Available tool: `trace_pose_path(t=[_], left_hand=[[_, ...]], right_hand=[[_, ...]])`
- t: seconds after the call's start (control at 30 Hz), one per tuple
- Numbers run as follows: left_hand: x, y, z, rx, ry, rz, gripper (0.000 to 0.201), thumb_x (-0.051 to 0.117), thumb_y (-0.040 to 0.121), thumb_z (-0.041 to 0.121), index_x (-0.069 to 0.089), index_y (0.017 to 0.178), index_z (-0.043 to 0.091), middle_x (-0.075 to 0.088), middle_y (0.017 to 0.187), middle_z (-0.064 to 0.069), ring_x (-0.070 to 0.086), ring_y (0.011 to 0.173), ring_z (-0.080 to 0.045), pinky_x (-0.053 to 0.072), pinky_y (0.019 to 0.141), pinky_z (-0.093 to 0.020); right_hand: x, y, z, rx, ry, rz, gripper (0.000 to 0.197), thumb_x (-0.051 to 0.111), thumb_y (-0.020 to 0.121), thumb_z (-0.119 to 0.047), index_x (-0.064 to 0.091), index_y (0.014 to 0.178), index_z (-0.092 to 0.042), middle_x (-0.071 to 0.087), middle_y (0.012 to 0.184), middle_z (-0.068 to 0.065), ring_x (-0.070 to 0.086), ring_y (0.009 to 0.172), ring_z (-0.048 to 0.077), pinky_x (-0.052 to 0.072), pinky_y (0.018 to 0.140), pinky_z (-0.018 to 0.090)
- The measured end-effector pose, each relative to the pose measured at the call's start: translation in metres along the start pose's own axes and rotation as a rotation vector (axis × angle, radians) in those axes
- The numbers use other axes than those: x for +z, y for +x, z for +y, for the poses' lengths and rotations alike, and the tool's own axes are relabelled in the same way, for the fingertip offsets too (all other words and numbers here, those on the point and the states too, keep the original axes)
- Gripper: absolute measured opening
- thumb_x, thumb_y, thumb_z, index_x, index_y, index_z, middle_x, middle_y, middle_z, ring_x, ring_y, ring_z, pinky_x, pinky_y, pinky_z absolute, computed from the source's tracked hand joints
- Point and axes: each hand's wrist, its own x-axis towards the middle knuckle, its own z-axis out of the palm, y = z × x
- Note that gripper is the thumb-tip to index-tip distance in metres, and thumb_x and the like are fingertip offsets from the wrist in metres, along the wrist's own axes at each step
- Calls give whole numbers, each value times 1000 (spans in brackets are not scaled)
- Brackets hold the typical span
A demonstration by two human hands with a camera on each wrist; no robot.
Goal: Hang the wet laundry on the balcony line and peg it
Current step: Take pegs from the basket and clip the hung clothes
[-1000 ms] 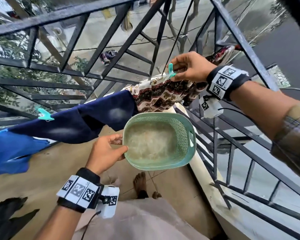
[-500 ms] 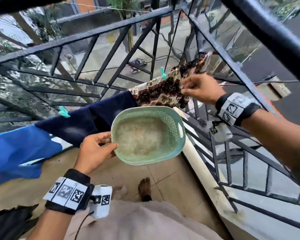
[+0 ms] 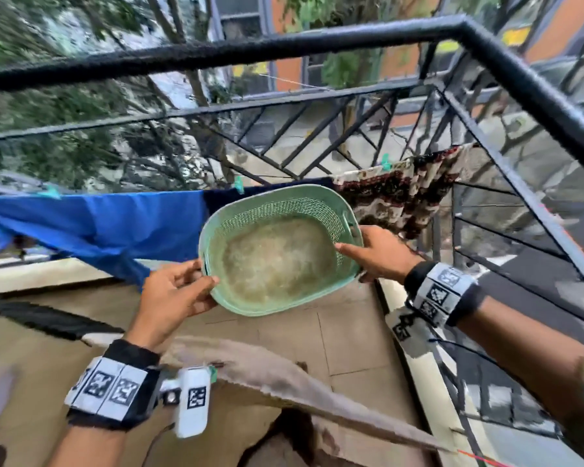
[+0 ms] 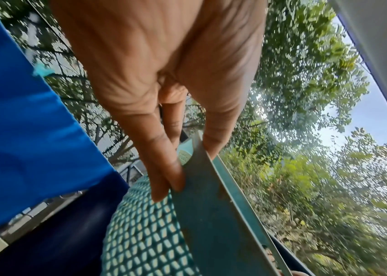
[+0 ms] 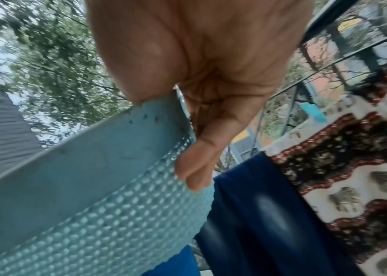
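Note:
A pale green mesh laundry basket [image 3: 327, 205] is held up between both hands, with nothing in it. My left hand [image 3: 177, 291] grips its near left rim [image 4: 201, 186], thumb inside and fingers [image 4: 164, 179] underneath. My right hand [image 3: 371, 252] grips the right rim [image 5: 126, 149], forefinger along the inside wall. Behind the basket, on the line, hang a bright blue cloth [image 3: 91, 220], a dark navy garment [image 5: 258, 214] and a patterned brown and cream cloth [image 3: 398, 190]. Teal pegs [image 3: 239, 185] [image 3: 386, 163] [image 3: 49, 191] clip them to the line.
A black metal balcony railing [image 3: 317, 52] runs behind the line and turns down the right side. A low cream kerb [image 3: 415, 375] edges the tiled floor [image 3: 344, 338]. Beyond the railing are trees and an orange building.
My right hand has let go of the patterned cloth and come down onto the basket's right rim. The view has swung upward and to the left.

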Motion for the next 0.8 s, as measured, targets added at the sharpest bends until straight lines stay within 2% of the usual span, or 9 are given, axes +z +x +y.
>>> trace_pose_path(t=[0.1,0.23,0.33,0.47,0.57,0.6,0.7,0.77,0.8], left_hand=[[-41,-36,-4,18,-64,109,22,64,90,-4,65,111,1,63,103,-21,69,66,-8,58,57,-22],[-104,-79,-13,58,-132,299,22,64,91,0,65,113,5,68,109,-21,70,63,-11,59,55,-24],[-153,-113,-24,82,-182,421,21,65,92,4,66,112,5,68,112,-26,70,68,-13,62,64,-29],[-235,-165,-47,97,-254,596,31,64,93,5,62,123,1,69,117,-23,72,73,-13,61,64,-26],[-297,-204,-71,91,-305,691,28,63,93,7,64,122,7,73,110,-13,73,75,-12,59,63,-23],[-318,-217,-80,86,-315,716,25,62,94,6,65,118,8,73,106,-11,72,73,-10,59,62,-23],[-382,-252,-114,46,-326,786,18,62,94,7,67,110,13,68,102,-12,69,73,-11,58,64,-23],[-424,-274,-145,6,-337,847,14,63,93,6,67,105,13,64,98,-13,64,83,-19,57,62,-22],[-443,-284,-163,-26,-347,878,11,63,93,6,66,103,10,62,95,-13,61,86,-22,56,62,-22]], right_hand=[[27,-2,-35,-94,-19,-11,18,64,91,-34,68,100,-19,74,87,6,74,68,23,62,58,43],[77,0,-95,-247,-72,-53,40,54,80,-60,69,90,-24,74,81,0,73,71,21,61,66,44],[123,-2,-144,-319,-78,-133,51,49,76,-68,68,93,-23,74,82,1,73,72,22,61,68,46],[214,-9,-213,-470,-165,-217,49,46,80,-70,67,93,-28,73,79,0,72,72,22,59,73,49],[293,-20,-256,-524,-181,-319,42,47,81,-72,66,100,-40,74,82,-1,73,76,23,58,79,50],[321,-23,-266,-524,-199,-359,42,48,82,-71,67,101,-39,75,83,0,73,76,22,57,80,48],[407,-46,-299,-527,-254,-425,48,51,87,-62,65,93,-16,71,75,5,70,66,21,58,69,40],[471,-58,-309,-455,-230,-520,37,56,93,-48,64,89,-12,67,67,8,67,54,20,56,54,32],[504,-64,-311,-417,-230,-589,28,58,95,-40,66,90,-14,67,68,8,67,53,19,56,52,32]])
